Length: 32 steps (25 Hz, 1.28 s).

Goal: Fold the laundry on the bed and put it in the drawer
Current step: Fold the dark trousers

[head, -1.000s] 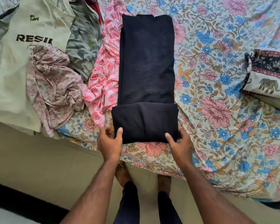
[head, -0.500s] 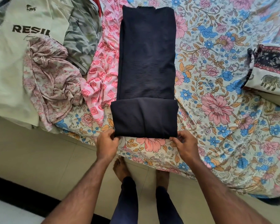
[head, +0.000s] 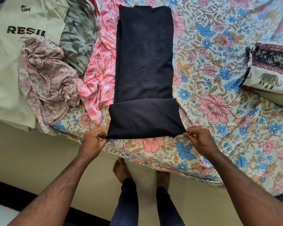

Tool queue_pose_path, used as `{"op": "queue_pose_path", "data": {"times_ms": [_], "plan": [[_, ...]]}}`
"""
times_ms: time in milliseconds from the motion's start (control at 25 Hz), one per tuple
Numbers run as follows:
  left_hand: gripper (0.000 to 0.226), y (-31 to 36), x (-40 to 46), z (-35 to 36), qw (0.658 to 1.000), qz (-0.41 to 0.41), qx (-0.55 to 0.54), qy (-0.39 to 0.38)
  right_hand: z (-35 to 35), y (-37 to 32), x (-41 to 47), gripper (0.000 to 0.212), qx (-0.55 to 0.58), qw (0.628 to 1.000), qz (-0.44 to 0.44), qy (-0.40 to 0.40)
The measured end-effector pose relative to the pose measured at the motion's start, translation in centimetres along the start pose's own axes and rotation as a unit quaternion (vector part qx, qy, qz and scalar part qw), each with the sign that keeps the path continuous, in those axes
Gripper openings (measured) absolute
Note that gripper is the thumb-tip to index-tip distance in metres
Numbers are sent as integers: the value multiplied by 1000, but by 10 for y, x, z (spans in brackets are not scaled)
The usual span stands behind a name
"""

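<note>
A long black garment (head: 145, 62) lies lengthwise on the floral bedsheet (head: 211, 79), its near end folded over into a thick band (head: 144, 119). My left hand (head: 92, 140) pinches the band's near left corner. My right hand (head: 201, 139) pinches the near right corner. Both corners sit just above the bed's near edge.
Unfolded laundry lies at the left: a pale green T-shirt (head: 10, 62), a crumpled pink floral cloth (head: 46, 82), a camouflage garment (head: 78, 38) and a pink patterned cloth (head: 101, 70). A folded elephant-print cloth (head: 271, 69) rests at the right. My bare feet (head: 121, 170) stand on the tiled floor.
My hands shifted from resting against the folded band's front edge to pinching its two near corners. The garment itself stayed in place.
</note>
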<state>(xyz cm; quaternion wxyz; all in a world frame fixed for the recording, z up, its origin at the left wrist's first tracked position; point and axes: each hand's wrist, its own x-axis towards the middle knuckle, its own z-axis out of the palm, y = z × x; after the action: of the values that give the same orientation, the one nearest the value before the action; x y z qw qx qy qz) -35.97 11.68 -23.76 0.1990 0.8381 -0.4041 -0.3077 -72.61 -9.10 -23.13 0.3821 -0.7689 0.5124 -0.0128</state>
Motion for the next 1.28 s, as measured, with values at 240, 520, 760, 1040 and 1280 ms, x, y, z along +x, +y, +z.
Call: {"op": "queue_pose_path", "data": {"times_ms": [240, 520, 760, 1040, 1280], "plan": [[61, 2, -12, 17, 984, 26, 174, 15, 12, -5, -18, 56, -14, 999, -11, 46], [77, 12, -14, 40, 939, 143, 311, 41, 37, -21, -8, 91, -258, 964, -63, -9], [62, 22, 11, 35, 924, 149, 352, 22, 41, -26, 15, 75, -313, 945, -38, -81], [45, 20, 8, 12, 931, 228, 282, 34, 1, -43, 6, 59, -326, 935, -57, -130], [26, 7, -52, 5, 902, 340, 264, -33, -25, -47, -49, 53, -327, 905, -75, -260]]}}
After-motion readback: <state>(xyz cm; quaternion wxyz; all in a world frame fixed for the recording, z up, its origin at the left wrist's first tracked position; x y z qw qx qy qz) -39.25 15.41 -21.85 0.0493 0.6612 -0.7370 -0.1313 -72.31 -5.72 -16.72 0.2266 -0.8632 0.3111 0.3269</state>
